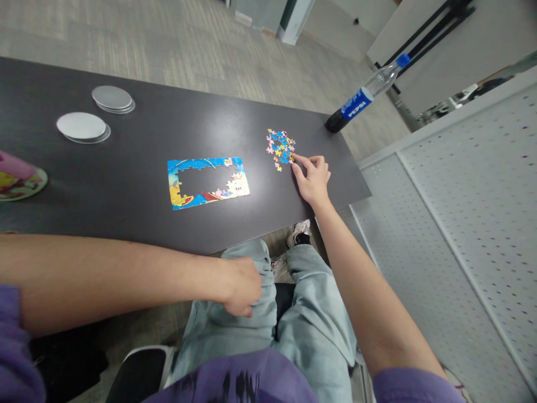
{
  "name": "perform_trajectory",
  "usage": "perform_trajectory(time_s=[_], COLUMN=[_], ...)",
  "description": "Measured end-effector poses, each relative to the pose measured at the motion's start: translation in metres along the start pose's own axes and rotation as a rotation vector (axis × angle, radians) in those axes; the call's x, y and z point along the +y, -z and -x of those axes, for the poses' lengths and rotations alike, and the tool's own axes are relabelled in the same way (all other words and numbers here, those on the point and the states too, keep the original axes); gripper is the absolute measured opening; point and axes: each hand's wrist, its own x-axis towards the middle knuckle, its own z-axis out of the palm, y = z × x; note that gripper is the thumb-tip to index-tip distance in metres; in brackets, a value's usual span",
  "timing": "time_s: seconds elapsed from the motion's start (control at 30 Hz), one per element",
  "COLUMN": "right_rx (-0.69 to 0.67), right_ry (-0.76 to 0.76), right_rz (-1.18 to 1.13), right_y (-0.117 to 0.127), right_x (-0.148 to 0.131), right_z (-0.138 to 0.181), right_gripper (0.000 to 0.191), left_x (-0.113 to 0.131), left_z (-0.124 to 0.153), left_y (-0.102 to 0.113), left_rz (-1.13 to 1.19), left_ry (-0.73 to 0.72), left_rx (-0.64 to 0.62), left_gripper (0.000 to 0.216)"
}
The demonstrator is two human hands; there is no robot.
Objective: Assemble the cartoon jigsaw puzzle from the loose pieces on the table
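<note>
A partly built jigsaw [207,182], a blue rectangular border with an open middle, lies on the dark table [126,184]. To its right is a small heap of loose puzzle pieces [280,146]. My right hand [312,178] rests on the table beside the heap, its forefinger and thumb stretched to the pieces at the heap's right edge; the other fingers are curled. My left hand [243,286] lies below the table edge on my knee, fingers curled under, with nothing visible in it.
A Pepsi bottle [363,99] stands at the table's far right corner. Two stacks of round silver discs [83,126] [113,99] sit at the far left, and a colourful plate [19,180] at the left edge. A white perforated panel [461,224] stands to the right.
</note>
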Motion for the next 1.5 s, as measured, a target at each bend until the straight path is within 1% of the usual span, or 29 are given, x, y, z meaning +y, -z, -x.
perform_trajectory(time_s=[0.17,0.37,0.47,0.6,0.63,0.7,0.77,0.9,1.03,1.07,1.13,1.2,1.33,1.5], right_rx=[0.035,0.039,0.040,0.038,0.037,0.034,0.031,0.020,0.014,0.013,0.006,-0.008,-0.048,-0.070], right_ry=[-0.032,-0.062,-0.085,-0.123,-0.130,-0.136,-0.134,-0.120,-0.091,-0.080,-0.047,-0.001,0.115,0.203], right_rz=[0.020,0.027,0.029,0.033,0.034,0.035,0.031,0.013,-0.006,-0.009,-0.011,-0.010,-0.003,0.005], right_y=[0.001,-0.001,0.000,0.003,0.003,0.003,0.003,0.003,0.006,0.006,0.008,0.010,0.014,0.012], right_x=[0.002,0.001,0.002,0.008,0.010,0.014,0.017,0.018,0.013,0.010,0.005,-0.001,-0.012,-0.022], right_z=[0.002,0.001,0.000,-0.003,-0.004,-0.006,-0.007,-0.007,-0.005,-0.004,-0.001,0.002,0.009,0.012], right_gripper=[0.038,0.043,0.035,0.022,0.024,0.033,0.039,0.040,0.023,0.022,0.025,0.028,0.028,0.028], left_x=[0.003,0.003,0.001,0.000,-0.001,0.000,0.000,0.001,0.001,0.001,0.001,0.001,0.001,0.001], left_z=[0.008,0.008,0.005,0.002,0.002,0.002,0.002,0.002,0.000,0.000,0.000,0.001,0.003,0.004], left_y=[0.014,0.014,0.010,0.004,0.004,0.003,0.003,0.001,-0.002,-0.002,-0.002,0.001,0.007,0.010], left_rz=[0.017,0.032,0.022,0.023,0.023,0.019,0.009,0.002,0.003,0.002,0.001,-0.001,0.001,0.015], left_ry=[-0.015,-0.003,-0.010,-0.013,-0.014,-0.030,-0.049,-0.065,-0.067,-0.066,-0.064,-0.065,-0.069,-0.063], left_rx=[-0.039,-0.029,-0.022,0.019,0.019,0.024,0.053,0.105,0.131,0.135,0.139,0.117,0.063,0.054], left_gripper=[0.044,0.043,0.043,0.040,0.040,0.040,0.040,0.036,0.034,0.035,0.035,0.036,0.039,0.040])
